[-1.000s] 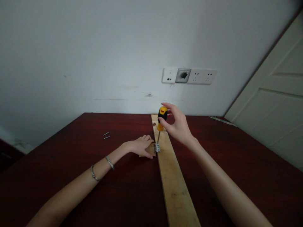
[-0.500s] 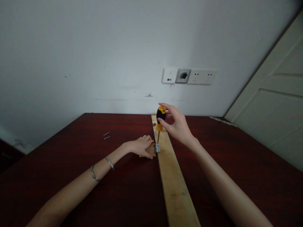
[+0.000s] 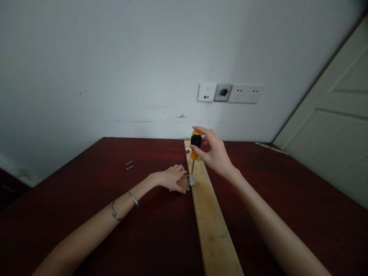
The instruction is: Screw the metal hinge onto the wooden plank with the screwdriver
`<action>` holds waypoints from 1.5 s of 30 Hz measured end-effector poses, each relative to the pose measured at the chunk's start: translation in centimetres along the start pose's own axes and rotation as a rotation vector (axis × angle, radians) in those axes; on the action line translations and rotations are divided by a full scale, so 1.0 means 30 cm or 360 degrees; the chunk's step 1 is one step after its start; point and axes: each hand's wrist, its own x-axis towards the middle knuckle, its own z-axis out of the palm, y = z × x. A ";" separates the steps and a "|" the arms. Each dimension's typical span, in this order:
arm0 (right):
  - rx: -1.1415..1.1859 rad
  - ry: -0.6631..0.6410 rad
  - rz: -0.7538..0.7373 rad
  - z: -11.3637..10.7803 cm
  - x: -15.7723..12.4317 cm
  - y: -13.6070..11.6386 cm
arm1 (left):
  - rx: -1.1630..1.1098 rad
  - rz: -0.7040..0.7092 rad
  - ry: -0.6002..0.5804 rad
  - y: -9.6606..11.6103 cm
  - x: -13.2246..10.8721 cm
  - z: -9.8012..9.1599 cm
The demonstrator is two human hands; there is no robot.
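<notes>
My right hand [image 3: 214, 149] grips a yellow-and-black screwdriver [image 3: 196, 140] by its handle, thumb and fingers around it. The screwdriver stands nearly upright, its tip down at a small metal hinge [image 3: 192, 180]. That hinge lies at the left edge of a long wooden board [image 3: 214, 222]; whether the tip sits in a screw is too small to tell. My left hand [image 3: 172, 179] lies flat with fingers spread on a small brown piece [image 3: 184, 184], possibly cardboard or thin wood, next to the hinge. The hand hides much of that piece.
Two screws or nails [image 3: 130, 167] lie on the dark red tabletop [image 3: 155, 237] left of my left hand. A white wall with a row of sockets [image 3: 245, 94] rises behind the table. A pale panelled door [image 3: 339, 115] stands at the right.
My right hand's fingers have shifted slightly around the screwdriver handle, and the handle has turned a little. My left hand, the hinge and the board stay in place.
</notes>
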 end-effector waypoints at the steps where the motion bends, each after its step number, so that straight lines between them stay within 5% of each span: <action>1: 0.0010 0.0007 -0.0019 0.000 0.001 0.001 | 0.0004 -0.0002 -0.0004 0.000 0.000 0.000; 45: -0.0065 0.0013 0.0105 -0.002 0.001 -0.007 | -0.0011 -0.0030 -0.0029 0.020 -0.011 -0.018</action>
